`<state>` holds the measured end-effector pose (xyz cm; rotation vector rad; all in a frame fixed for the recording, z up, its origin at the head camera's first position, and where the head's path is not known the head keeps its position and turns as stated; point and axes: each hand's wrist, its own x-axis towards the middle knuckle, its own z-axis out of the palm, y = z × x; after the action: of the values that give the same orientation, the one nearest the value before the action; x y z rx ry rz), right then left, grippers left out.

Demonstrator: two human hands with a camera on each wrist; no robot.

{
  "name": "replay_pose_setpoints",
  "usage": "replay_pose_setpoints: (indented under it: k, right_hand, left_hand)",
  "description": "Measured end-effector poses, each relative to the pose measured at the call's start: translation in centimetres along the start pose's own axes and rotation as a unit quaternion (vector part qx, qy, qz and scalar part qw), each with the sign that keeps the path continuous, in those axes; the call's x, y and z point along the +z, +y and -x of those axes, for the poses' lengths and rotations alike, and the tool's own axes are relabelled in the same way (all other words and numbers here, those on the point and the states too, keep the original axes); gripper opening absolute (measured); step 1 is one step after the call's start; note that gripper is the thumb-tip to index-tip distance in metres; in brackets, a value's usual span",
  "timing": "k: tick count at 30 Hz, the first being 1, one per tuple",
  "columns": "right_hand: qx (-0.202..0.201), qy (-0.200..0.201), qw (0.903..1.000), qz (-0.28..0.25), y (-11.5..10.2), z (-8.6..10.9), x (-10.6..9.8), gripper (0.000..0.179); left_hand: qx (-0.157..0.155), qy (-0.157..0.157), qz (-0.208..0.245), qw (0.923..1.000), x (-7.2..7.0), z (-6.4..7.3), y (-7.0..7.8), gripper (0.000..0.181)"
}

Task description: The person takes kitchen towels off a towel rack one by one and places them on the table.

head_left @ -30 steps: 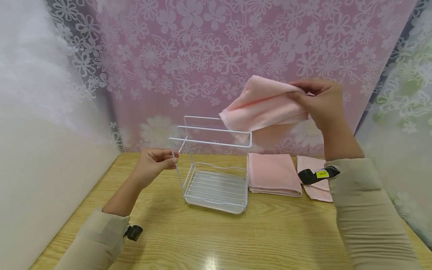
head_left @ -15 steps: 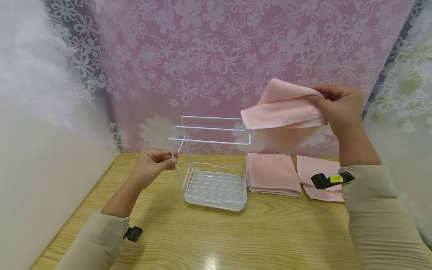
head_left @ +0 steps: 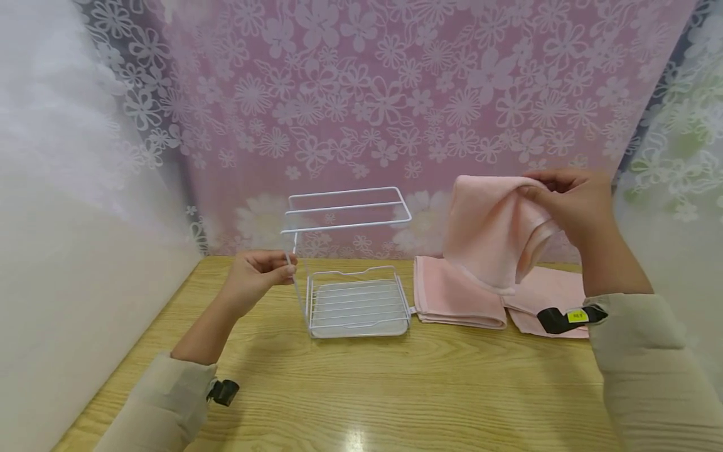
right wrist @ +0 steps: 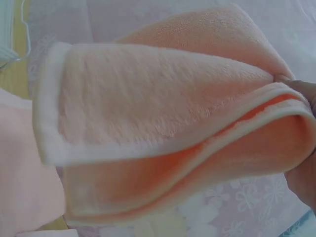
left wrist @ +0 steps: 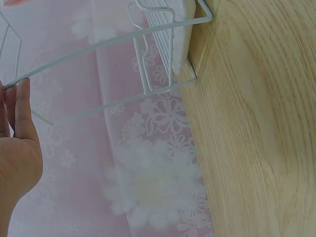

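A white wire rack (head_left: 346, 226) with a pale drip tray (head_left: 361, 307) at its base stands on the wooden table. My left hand (head_left: 257, 279) pinches the rack's left upright between thumb and fingers; the left wrist view shows the fingertips on the wire (left wrist: 84, 51). Held up to the right of the rack, a folded pink towel (head_left: 486, 226) droops from my right hand (head_left: 578, 204), which pinches it at its upper right edge. In the right wrist view the towel's layers (right wrist: 148, 94) fan out with white hems, and most of that hand is hidden behind them.
Beneath the held towel lies a folded pink towel (head_left: 446, 301) close to the rack's right side. Another folded pink towel (head_left: 556, 301) lies right of it. A floral pink curtain (head_left: 339, 113) hangs behind the table (head_left: 361, 389), and a white panel (head_left: 85, 220) borders the left.
My right hand moved right, then lowered a little, and the towel now hangs downward, away from the rack's top. The rack has turned slightly, while my left hand kept its place on the upright.
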<state>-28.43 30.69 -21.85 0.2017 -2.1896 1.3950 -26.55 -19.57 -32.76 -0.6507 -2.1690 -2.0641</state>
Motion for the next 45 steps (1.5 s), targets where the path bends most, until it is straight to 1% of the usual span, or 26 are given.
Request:
replay_pose_setpoints:
  k: [2,5,11,15,21,24,29,31,37,39,43,45]
  right_hand:
    - [0.011,-0.013,0.9998,0.011,0.4,0.3,0.0,0.026]
    - [0.016,-0.026,0.9990,0.031,0.9,0.8,0.2,0.027]
    - [0.017,-0.045,0.9964,0.069,1.7,1.8,0.2,0.027]
    - [0.015,-0.060,0.9949,0.080,1.9,2.8,0.3,0.027]
    - [0.011,-0.079,0.9954,0.053,2.0,4.0,0.8,0.022]
    - [-0.002,-0.100,0.9943,0.036,2.1,4.7,1.1,0.019]
    - [-0.010,-0.124,0.9912,0.045,1.9,6.1,1.7,0.023]
    - [0.001,-0.129,0.9905,0.049,1.7,6.7,1.9,0.025]
    - [0.025,-0.177,0.9839,0.005,2.1,8.7,2.4,0.019]
    - [0.026,-0.191,0.9812,-0.006,2.2,9.3,2.7,0.018]
    - [0.026,-0.204,0.9780,-0.034,2.5,10.4,3.5,0.019]
    - [0.041,-0.208,0.9757,-0.054,2.7,11.0,3.9,0.020]
  left_hand:
    - [0.000,0.001,-0.002,1.0000,0.0,0.0,0.0,0.016]
    - [0.003,0.000,-0.005,1.0000,0.1,0.0,-0.1,0.017]
    - [0.005,-0.002,-0.011,0.9999,0.1,-0.1,-0.2,0.017]
    - [0.008,-0.003,-0.020,0.9998,0.2,-0.2,-0.1,0.018]
    - [0.011,0.004,-0.030,0.9995,0.2,-0.3,-0.1,0.031]
    - [0.007,0.011,-0.032,0.9994,0.1,-0.2,-0.1,0.032]
    - [0.003,0.015,-0.032,0.9994,0.1,-0.1,0.0,0.034]
    - [0.004,0.015,-0.032,0.9994,0.1,-0.1,0.0,0.036]
    - [0.004,0.018,-0.032,0.9993,0.1,-0.2,-0.1,0.037]
    - [0.005,0.019,-0.033,0.9993,0.1,-0.2,0.0,0.036]
    - [0.007,0.019,-0.034,0.9992,0.1,-0.2,0.0,0.034]
    - [0.007,0.019,-0.034,0.9992,0.1,-0.1,0.0,0.034]
